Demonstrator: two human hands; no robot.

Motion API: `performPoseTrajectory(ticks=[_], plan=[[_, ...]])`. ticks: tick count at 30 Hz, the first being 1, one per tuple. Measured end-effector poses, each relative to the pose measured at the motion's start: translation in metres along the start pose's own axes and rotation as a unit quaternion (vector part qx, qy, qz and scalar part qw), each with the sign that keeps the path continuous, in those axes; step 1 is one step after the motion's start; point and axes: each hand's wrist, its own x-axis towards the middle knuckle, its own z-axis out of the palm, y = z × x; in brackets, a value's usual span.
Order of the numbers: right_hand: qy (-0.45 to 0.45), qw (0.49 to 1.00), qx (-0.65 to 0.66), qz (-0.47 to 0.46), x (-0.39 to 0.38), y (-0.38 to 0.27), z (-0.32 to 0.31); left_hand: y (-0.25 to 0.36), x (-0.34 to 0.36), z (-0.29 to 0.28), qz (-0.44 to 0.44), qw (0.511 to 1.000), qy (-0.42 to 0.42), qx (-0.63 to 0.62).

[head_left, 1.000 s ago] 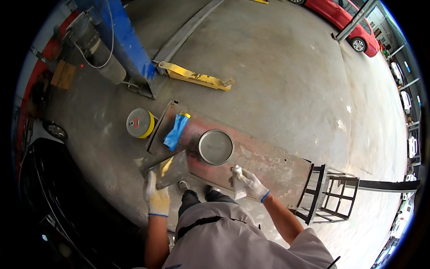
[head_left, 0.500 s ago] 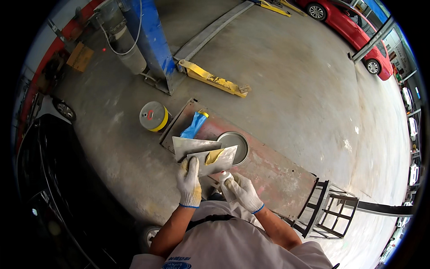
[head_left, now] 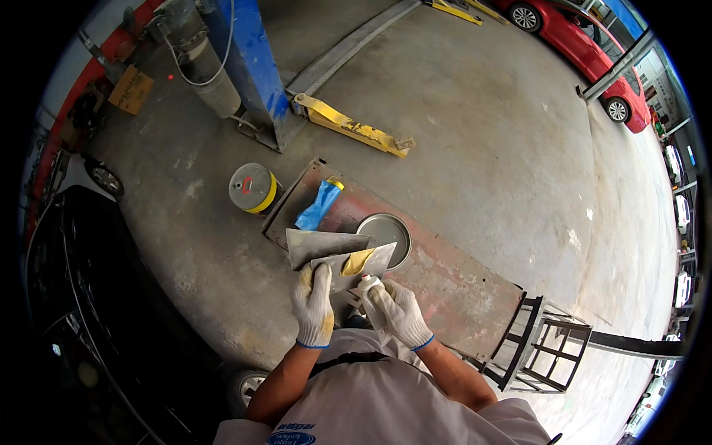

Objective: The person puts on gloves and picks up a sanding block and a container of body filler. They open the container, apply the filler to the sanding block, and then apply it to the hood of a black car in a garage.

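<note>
Board (head_left: 445, 285): lying on the floor, I am standing over it. Spreaders (head_left: 337, 252): my left hand (head_left: 313, 304) is gripping them, yellow filler (head_left: 357, 261) on top. Tube (head_left: 368, 285): my right hand (head_left: 397, 311) is clenching it beside them.

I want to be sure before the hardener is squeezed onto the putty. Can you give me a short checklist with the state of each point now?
1. Left hand holds the two metal spreader plates firmly: ok, the gloved fingers grip their lower edge.
2. Yellow putty sits on the upper plate: ok.
3. Right hand holds the small white tube with its tip at the plate: ok.
4. Tube cap off: cannot tell, too small.
5. Both hands gloved: ok.
6. Open round tin on the rusty board close to the plates: ok.
</note>
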Motion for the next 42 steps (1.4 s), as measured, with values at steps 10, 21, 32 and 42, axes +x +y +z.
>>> performPoseTrajectory(ticks=[10,21,32,42], plan=[[0.011,0.996,0.067,0.049,-0.004,-0.019,0.005,-0.003,0.002,-0.006,0.008,0.999,-0.022,0.030],[-0.002,0.997,0.065,0.038,-0.007,-0.041,0.007,-0.006,0.005,-0.009,0.014,0.999,-0.029,0.036],[-0.016,0.995,0.090,0.043,-0.007,-0.039,0.009,-0.008,0.005,-0.017,-0.018,0.999,-0.040,-0.021],[0.003,0.998,0.049,0.045,-0.005,-0.032,0.010,-0.011,0.006,-0.020,-0.026,0.997,-0.040,-0.053]])
